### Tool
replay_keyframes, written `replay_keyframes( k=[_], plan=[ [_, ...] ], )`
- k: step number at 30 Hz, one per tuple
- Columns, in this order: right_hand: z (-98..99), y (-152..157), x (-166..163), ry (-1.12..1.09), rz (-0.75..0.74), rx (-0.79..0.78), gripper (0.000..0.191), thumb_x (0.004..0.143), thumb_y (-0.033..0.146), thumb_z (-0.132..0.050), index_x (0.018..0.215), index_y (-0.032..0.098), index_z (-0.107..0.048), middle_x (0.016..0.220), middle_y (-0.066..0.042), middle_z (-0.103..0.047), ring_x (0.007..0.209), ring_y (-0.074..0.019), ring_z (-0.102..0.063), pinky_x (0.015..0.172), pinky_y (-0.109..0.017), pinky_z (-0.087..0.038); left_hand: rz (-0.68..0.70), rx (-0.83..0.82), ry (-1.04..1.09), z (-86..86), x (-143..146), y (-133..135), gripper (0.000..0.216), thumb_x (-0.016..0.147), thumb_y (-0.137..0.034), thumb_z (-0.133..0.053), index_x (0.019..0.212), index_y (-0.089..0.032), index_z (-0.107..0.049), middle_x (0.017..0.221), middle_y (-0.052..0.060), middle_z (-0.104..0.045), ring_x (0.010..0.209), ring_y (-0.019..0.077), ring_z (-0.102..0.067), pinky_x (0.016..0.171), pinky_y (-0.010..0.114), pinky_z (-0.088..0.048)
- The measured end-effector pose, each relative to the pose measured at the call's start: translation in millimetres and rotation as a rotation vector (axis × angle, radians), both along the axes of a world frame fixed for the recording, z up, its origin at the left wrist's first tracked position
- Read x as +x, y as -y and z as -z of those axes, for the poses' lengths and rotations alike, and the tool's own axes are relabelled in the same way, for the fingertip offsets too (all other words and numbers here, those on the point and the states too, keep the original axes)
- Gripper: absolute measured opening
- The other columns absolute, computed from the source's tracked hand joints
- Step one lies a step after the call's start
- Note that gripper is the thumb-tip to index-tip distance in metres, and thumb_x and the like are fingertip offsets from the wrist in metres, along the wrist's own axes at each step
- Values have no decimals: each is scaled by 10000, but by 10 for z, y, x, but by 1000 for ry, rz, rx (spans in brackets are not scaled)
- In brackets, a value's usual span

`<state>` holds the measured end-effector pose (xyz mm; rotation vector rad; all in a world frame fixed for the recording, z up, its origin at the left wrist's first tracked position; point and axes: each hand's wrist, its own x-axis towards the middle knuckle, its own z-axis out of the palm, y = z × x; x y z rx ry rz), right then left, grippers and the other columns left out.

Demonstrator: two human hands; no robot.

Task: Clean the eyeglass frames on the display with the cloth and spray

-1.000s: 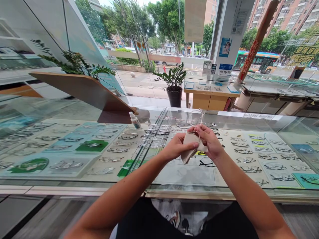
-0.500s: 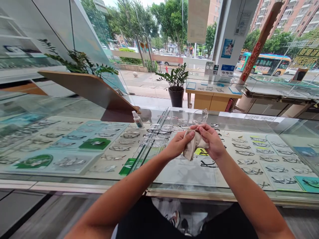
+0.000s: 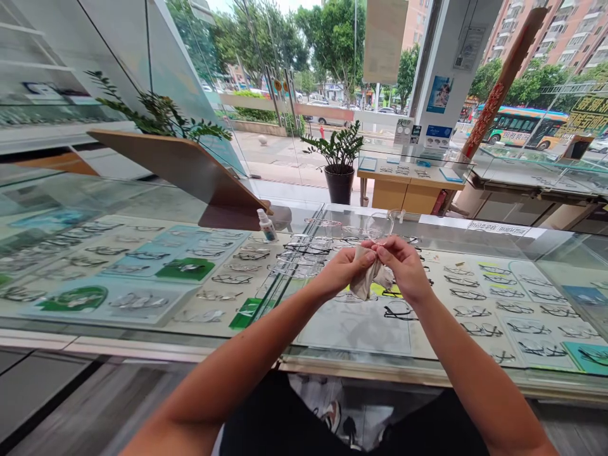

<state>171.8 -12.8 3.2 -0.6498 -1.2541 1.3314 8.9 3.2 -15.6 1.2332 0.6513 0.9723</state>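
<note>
My left hand (image 3: 341, 271) and my right hand (image 3: 405, 266) meet above a glass display counter (image 3: 361, 329). Both are closed around a beige cleaning cloth (image 3: 369, 278) that hangs down between them. A pair of clear-framed glasses (image 3: 386, 223) sticks up just above the fingers, pinched through the cloth by my right hand. Several more pairs of glasses (image 3: 304, 248) lie in rows on the counter top just left of my hands. A small spray bottle (image 3: 266, 226) stands farther left.
Under the glass lie many glasses on green and blue trays (image 3: 180, 269). A slanted wooden board (image 3: 180, 168) with a plant sits at the back left. A potted plant (image 3: 338, 158) and another wooden display table (image 3: 408, 183) stand beyond, by the windows.
My hands have risen slightly and the cloth has bunched up tighter between them. The view has shifted a little to the left.
</note>
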Motion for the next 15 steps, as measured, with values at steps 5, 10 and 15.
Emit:
replay_keyframes(
  k=[5, 10, 15],
  plan=[
    [42, -18, -4, 20, 45, -18, 386, 702, 567, -926, 769, 253, -713, 881, -11, -791, 918, -185, -716, 871, -322, -567, 39, -1, 8, -1, -29, 24, 579, 669, -585, -947, 867, -106, -689, 748, -2, -634, 670, 98, -565, 640, 216, -430],
    [14, -15, 5, -80, 31, -138, 425, 602, 543, -988, 753, 248, -722, 877, 7, -798, 835, -156, -690, 816, -279, -566, 98, 19, 28, -19, -47, 58, 584, 681, -467, -971, 1071, -125, -702, 847, 7, -654, 742, 109, -577, 680, 221, -447],
    [-23, -13, 16, -143, -26, -202, 431, 598, 526, -996, 746, 232, -717, 960, -26, -816, 803, -165, -694, 753, -292, -589, 115, 36, -26, -43, -43, 61, 581, 693, -488, -950, 1072, -128, -695, 826, 6, -642, 702, 106, -550, 633, 221, -426]
  ],
)
